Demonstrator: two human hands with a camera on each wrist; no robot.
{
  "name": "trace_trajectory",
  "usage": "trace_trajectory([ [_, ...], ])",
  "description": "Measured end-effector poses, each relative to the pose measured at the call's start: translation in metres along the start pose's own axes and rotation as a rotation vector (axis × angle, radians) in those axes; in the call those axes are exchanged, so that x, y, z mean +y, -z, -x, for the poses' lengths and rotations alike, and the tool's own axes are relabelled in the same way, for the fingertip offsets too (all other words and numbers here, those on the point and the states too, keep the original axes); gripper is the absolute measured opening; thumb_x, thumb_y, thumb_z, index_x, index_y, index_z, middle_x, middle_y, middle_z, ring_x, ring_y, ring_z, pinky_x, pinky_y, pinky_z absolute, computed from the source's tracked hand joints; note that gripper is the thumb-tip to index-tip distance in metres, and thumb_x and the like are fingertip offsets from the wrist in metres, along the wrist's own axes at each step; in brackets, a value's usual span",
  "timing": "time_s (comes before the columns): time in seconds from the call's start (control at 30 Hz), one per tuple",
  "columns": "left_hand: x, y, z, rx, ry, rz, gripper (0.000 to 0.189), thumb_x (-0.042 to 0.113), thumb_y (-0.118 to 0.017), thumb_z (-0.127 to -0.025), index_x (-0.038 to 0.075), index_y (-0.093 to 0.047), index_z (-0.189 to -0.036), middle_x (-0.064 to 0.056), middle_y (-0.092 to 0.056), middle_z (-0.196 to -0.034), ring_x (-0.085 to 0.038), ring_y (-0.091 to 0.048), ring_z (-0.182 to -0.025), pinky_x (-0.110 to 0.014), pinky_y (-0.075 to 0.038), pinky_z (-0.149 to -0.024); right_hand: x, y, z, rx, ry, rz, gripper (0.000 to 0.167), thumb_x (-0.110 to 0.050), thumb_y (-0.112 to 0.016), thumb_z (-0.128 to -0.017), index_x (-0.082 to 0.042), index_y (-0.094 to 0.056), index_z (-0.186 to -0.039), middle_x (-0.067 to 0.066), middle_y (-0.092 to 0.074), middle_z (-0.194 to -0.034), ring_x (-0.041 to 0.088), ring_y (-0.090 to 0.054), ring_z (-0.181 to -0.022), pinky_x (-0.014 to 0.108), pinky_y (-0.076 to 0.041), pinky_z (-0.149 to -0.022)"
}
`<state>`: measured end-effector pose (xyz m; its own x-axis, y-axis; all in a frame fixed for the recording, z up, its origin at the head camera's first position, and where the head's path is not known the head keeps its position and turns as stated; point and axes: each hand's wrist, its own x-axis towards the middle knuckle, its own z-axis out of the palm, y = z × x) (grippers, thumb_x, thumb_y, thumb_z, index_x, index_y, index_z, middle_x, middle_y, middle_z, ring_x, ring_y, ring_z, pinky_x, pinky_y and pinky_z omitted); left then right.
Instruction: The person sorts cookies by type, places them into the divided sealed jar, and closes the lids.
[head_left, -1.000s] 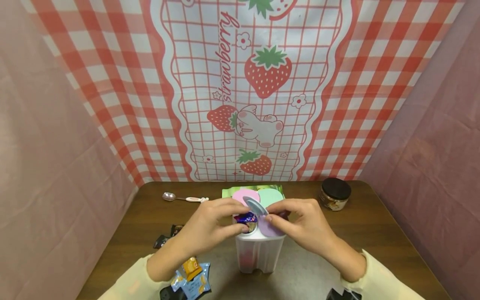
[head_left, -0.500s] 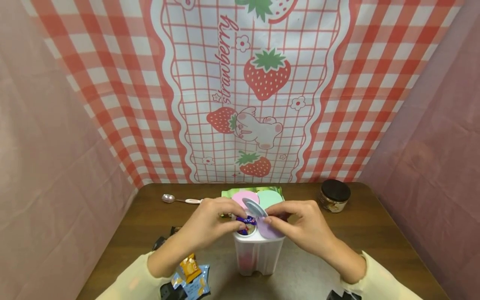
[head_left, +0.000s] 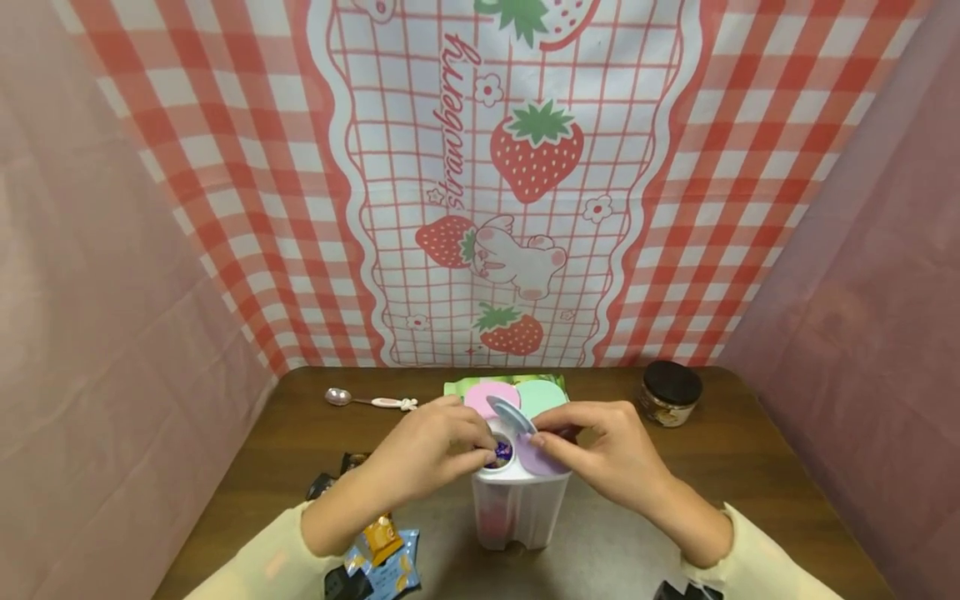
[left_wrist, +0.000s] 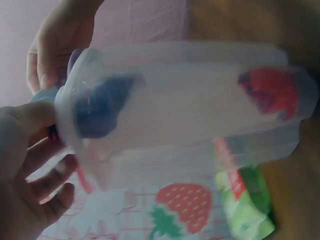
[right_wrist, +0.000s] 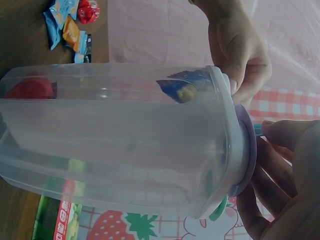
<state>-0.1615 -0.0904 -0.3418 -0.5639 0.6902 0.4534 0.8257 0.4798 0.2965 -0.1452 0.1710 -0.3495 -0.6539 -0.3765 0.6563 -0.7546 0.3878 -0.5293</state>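
Note:
A tall translucent container (head_left: pixel 519 512) with a white top stands upright on the table. My right hand (head_left: pixel 606 446) pinches the raised blue-grey flip lid (head_left: pixel 512 412) between thumb and fingers. At the round opening beneath that lid, my left hand (head_left: pixel 442 442) has thumb and fingertips on a blue-purple wrapped snack (head_left: pixel 503 452). Most of the snack (left_wrist: pixel 102 106) hangs inside the container's upper part, as the left wrist view shows. A red wrapped piece (left_wrist: pixel 272 91) lies at the container's bottom. The pink lid (head_left: pixel 491 398), mint lid (head_left: pixel 542 397) and purple lid (head_left: pixel 542 457) are closed.
Left of the container lie a blue packet (head_left: pixel 397 572), an orange packet (head_left: pixel 382 537) and dark packets (head_left: pixel 321 485). A spoon (head_left: pixel 371 401) lies behind them. A black-lidded jar (head_left: pixel 670 393) stands at the back right. A green package (head_left: pixel 456 387) is behind the container.
My left hand has moved the blue-purple snack down into the opening, so less of it shows. My right hand keeps the blue-grey lid raised.

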Motion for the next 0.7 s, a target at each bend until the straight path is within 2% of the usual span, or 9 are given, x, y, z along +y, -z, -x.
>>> trace_trajectory([
  [0.1, -0.003, -0.007, 0.006, 0.086, 0.025, 0.068, 0.011, 0.019, -0.083, -0.086, 0.016, -0.08, -0.096, 0.008, -0.074, -0.099, -0.008, -0.065, -0.093, -0.027, -0.054, -0.084, 0.001, -0.001, 0.001, 0.002, 0.009, 0.008, 0.016, -0.011, -0.085, -0.085, -0.02, -0.081, -0.098, -0.01, -0.078, -0.09, 0.002, -0.07, -0.072, 0.017, -0.055, -0.061],
  [0.2, -0.006, -0.012, 0.01, 0.18, 0.021, 0.134, 0.014, 0.016, -0.086, -0.083, 0.016, -0.078, -0.094, 0.008, -0.072, -0.095, -0.007, -0.064, -0.09, -0.025, -0.055, -0.082, 0.002, -0.002, 0.0, 0.007, 0.008, 0.012, 0.017, -0.011, -0.085, -0.084, -0.021, -0.081, -0.098, -0.01, -0.078, -0.09, 0.001, -0.07, -0.072, 0.017, -0.055, -0.062],
  [0.33, -0.009, -0.012, 0.012, 0.22, 0.0, 0.197, 0.013, 0.015, -0.085, -0.084, 0.017, -0.078, -0.095, 0.008, -0.073, -0.095, -0.006, -0.065, -0.091, -0.025, -0.055, -0.083, 0.002, -0.001, -0.001, 0.007, 0.012, 0.01, 0.018, -0.011, -0.085, -0.084, -0.021, -0.081, -0.098, -0.01, -0.078, -0.09, 0.001, -0.07, -0.071, 0.016, -0.055, -0.061],
  [0.43, -0.013, -0.007, 0.017, 0.235, 0.016, 0.276, 0.014, 0.012, -0.082, -0.087, 0.015, -0.078, -0.1, 0.007, -0.074, -0.098, -0.008, -0.068, -0.089, -0.026, -0.058, -0.078, 0.002, -0.001, -0.001, 0.013, 0.021, 0.006, 0.018, -0.01, -0.085, -0.084, -0.02, -0.081, -0.098, -0.009, -0.078, -0.09, 0.001, -0.07, -0.071, 0.017, -0.055, -0.061],
  [0.57, -0.023, 0.002, 0.031, 0.254, 0.093, 0.339, 0.015, 0.011, -0.078, -0.091, 0.019, -0.078, -0.105, 0.007, -0.074, -0.099, -0.008, -0.066, -0.081, -0.028, -0.059, -0.067, 0.001, -0.001, -0.002, 0.017, 0.015, -0.001, 0.017, -0.01, -0.085, -0.084, -0.02, -0.081, -0.097, -0.009, -0.078, -0.09, 0.002, -0.07, -0.071, 0.017, -0.056, -0.062],
  [0.7, -0.036, 0.009, 0.05, 0.221, 0.243, 0.328, 0.016, 0.016, -0.078, -0.092, 0.026, -0.077, -0.104, 0.011, -0.073, -0.098, -0.006, -0.063, -0.079, -0.028, -0.057, -0.063, 0.001, 0.0, -0.002, 0.014, 0.006, -0.002, 0.017, -0.011, -0.086, -0.084, -0.021, -0.081, -0.097, -0.01, -0.078, -0.089, 0.001, -0.07, -0.071, 0.018, -0.056, -0.062],
])
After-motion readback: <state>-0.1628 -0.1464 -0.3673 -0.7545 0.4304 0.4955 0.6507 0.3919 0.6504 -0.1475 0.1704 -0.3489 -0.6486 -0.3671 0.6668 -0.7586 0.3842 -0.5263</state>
